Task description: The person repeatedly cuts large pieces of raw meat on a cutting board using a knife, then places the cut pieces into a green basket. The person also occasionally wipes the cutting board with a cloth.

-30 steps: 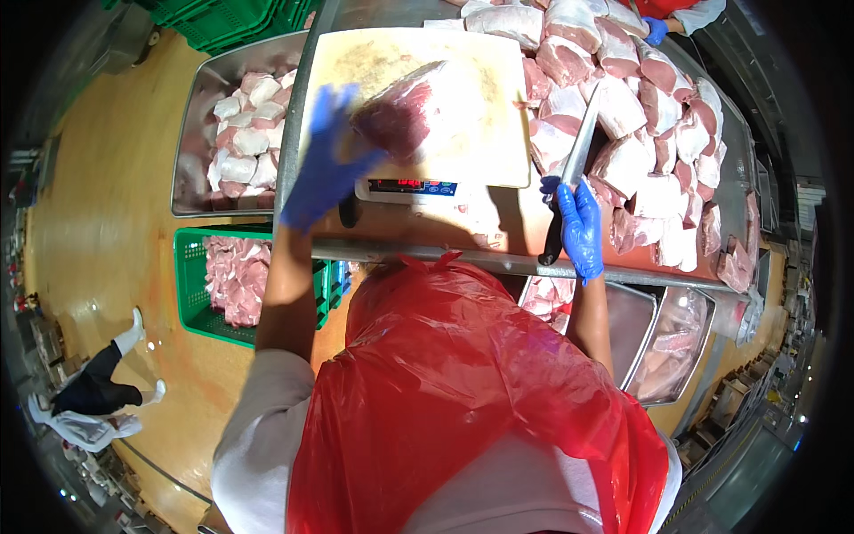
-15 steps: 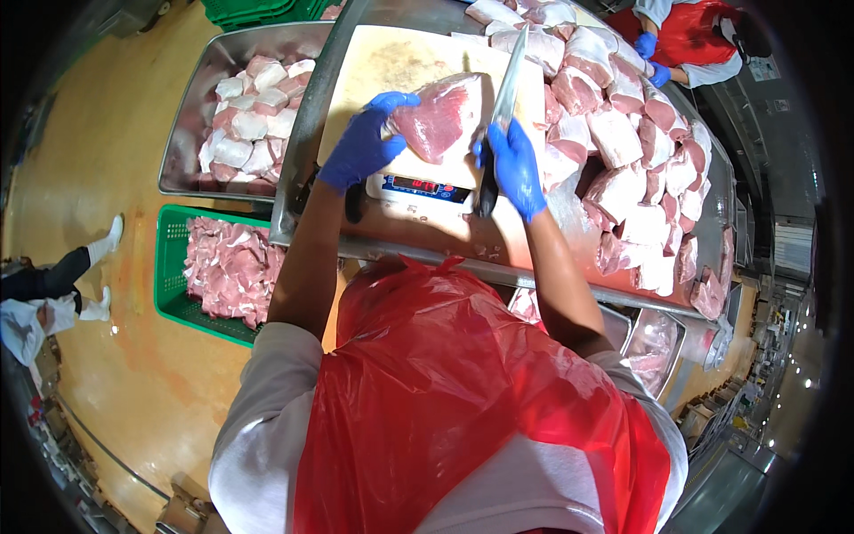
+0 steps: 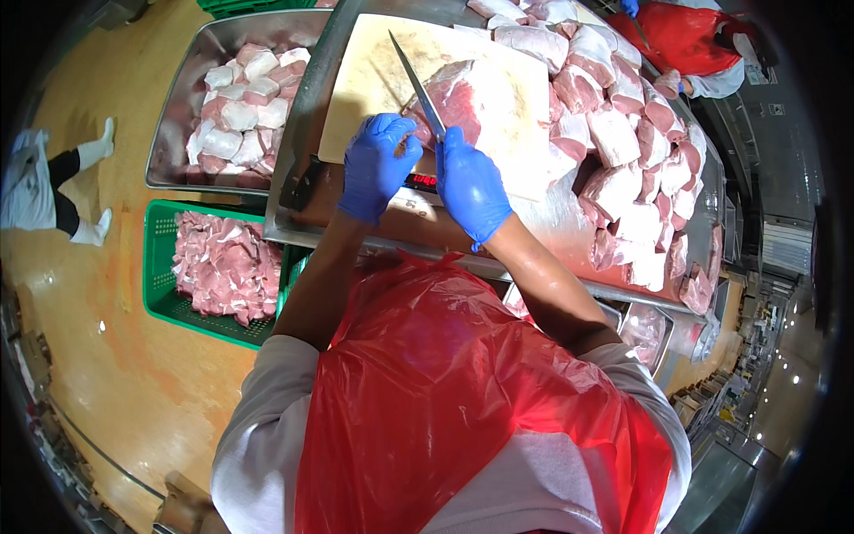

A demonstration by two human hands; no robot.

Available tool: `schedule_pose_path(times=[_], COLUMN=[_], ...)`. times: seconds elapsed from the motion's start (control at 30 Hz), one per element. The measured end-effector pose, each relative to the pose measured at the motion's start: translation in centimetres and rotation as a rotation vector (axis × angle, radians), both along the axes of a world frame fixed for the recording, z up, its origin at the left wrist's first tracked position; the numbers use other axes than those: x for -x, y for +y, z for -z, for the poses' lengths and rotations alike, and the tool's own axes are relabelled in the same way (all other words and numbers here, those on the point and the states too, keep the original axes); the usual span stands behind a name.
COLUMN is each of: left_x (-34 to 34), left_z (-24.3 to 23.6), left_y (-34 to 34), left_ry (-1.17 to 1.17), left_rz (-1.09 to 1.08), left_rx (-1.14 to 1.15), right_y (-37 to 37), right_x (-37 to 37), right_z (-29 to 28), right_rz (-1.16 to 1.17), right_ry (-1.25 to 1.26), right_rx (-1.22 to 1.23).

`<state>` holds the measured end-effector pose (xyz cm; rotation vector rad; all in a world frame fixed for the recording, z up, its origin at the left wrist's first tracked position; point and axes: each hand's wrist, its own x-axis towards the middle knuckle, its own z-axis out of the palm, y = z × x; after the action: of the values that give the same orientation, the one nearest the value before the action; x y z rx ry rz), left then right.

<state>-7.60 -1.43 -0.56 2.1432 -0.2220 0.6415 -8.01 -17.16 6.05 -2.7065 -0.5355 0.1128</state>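
Note:
My right hand (image 3: 471, 187) in a blue glove grips a long knife (image 3: 411, 73), its blade angled up and left over a piece of red meat (image 3: 458, 102) on the cream cutting board (image 3: 356, 67). My left hand (image 3: 378, 169), also gloved, has its fingers curled at the meat's lower-left edge. Just below the board, a scale's red display (image 3: 422, 179) shows partly between my hands. A second black-handled knife (image 3: 300, 182) lies left of the board on the steel table.
Pale meat chunks (image 3: 614, 133) cover the table's right. At left are a steel tub (image 3: 165, 151) of chunks and a green crate (image 3: 158, 276) of trimmings. A co-worker in red (image 3: 676, 40) works at top right; another person (image 3: 27, 187) stands on the floor at left.
My left hand has come in from the left to the meat and curled. My right hand moved leftward, swinging the blade across the meat. The person on the left has shifted upward in view.

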Motion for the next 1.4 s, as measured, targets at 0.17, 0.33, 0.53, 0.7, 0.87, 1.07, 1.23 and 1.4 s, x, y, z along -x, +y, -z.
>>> schedule_pose_path(times=[0.17,0.33,0.53,0.7,0.87,1.07,1.23,1.4], left_x=[0.4,1.1,3.6,3.9,2.3,3.1,2.9,2.2], left_z=[1.0,2.0,0.4,0.4,2.5,3.3,3.1,3.1], left_y=[-0.2,0.1,-2.2,-6.1,-4.5,-4.5,-4.3,-3.4], left_ry=[0.025,-0.018,0.011,-0.035,-0.194,-0.214,-0.219,-0.202], left_rz=[-0.049,-0.157,-0.088,-0.011,0.017,0.056,0.021,0.032], left_rx=[-0.016,0.059,0.240,-0.122,0.031,0.078,0.035,-0.030], right_y=[-1.4,-10.5,-13.2,-9.3,-9.4,-15.1,-6.9,-3.9], right_x=[1.2,7.8,7.2,3.0,3.9,5.6,1.8,0.8], right_z=[1.7,1.6,-2.8,-0.5,1.8,1.7,2.4,2.4], right_rz=[-0.036,-0.019,-0.060,-0.062,-0.042,-0.070,-0.121,-0.081], right_ry=[0.060,0.188,-0.087,-0.228,-0.079,0.051,0.075,0.089], right_rx=[0.118,0.374,0.131,-0.198,0.124,0.372,0.200,0.297])
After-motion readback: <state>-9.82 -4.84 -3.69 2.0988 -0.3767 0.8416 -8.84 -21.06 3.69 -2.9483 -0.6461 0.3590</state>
